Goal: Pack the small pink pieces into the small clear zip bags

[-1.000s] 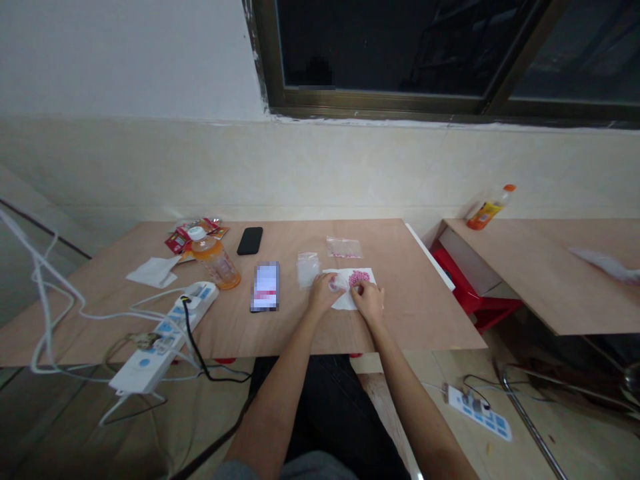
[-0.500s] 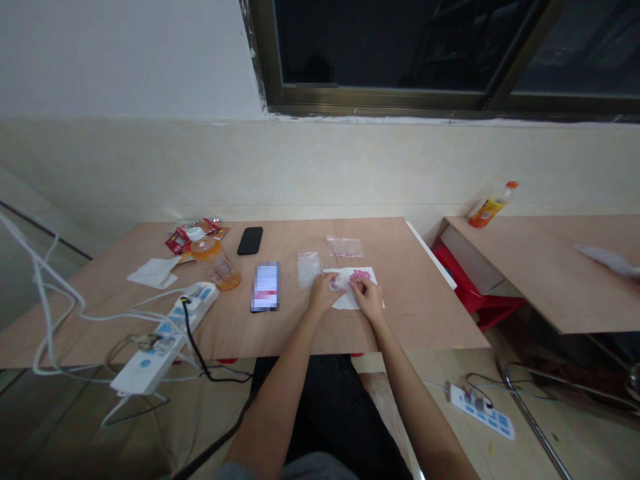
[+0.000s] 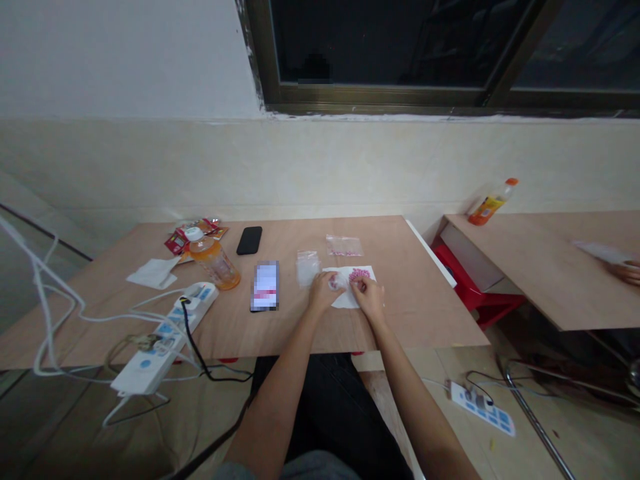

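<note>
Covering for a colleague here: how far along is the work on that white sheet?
Done: a pink cluster already lies on the white sheet. In hand: the left hand and right hand work at a small round piece on it. Still left: pink bits remain in a plastic bag; a clear bag lies beside.

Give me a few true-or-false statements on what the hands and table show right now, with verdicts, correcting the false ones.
1. The left hand and right hand both touch the white paper sheet. True.
2. The pink bits on the sheet lie closer to the right hand than the left. True.
3. The black phone lies right of the sheet. False: it lies left of the sheet, near the table's far edge.
4. No other person's hand shows. False: another person's hand shows on the table to the right.
</note>
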Available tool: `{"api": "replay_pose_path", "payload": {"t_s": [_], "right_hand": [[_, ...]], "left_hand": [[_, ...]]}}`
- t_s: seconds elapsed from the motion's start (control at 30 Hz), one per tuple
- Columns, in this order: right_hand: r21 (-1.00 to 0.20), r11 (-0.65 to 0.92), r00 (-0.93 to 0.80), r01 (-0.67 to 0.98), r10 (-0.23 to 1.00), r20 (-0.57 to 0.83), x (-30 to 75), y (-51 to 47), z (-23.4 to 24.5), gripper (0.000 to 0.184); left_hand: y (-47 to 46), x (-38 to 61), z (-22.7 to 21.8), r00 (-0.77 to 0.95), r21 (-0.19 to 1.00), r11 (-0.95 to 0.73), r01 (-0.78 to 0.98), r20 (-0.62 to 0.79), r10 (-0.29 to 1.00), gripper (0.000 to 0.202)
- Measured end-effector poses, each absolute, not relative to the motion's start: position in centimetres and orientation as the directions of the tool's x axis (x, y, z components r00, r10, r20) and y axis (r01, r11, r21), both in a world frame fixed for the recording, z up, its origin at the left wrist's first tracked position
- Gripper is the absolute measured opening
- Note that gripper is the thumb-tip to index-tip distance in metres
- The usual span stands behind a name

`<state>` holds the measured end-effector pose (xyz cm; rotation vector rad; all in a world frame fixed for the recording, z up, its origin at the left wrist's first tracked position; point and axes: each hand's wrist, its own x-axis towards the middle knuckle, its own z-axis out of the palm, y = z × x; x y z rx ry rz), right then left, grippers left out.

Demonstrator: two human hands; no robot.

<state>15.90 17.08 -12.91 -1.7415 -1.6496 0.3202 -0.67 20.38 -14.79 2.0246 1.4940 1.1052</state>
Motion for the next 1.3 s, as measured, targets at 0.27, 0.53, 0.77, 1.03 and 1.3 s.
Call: {"api": "replay_pose_path", "payload": {"t_s": [0.27,0.53,0.77,1.03,1.3], "right_hand": [[-0.512,-0.017,0.153,0.859,0.962,0.225,15.61,16.92,-12.46,0.020],[-0.473,-0.009,0.143,0.881,0.958,0.247,15.63,17.07,-12.81,0.022],[-0.457,-0.011,0.136,0.890,0.961,0.242,15.58,17.11,-12.77,0.020],[-0.470,-0.007,0.149,0.882,0.952,0.266,15.53,16.93,-12.67,0.021],[-0.487,-0.021,0.168,0.873,0.951,0.259,15.55,16.97,-12.68,0.021]], "left_hand": [[20.38,-0.62,-14.77,0.105,0.714,-0.336,0.614,0.348,0.931,0.048],[20.44,-0.57,-14.79,0.103,0.717,-0.338,0.610,0.351,0.931,0.048],[20.45,-0.68,-15.00,0.110,0.716,-0.353,0.602,0.364,0.925,0.048],[20.49,-0.63,-14.92,0.107,0.717,-0.345,0.606,0.356,0.928,0.049],[20.43,-0.66,-14.98,0.106,0.715,-0.345,0.608,0.357,0.928,0.049]]}}
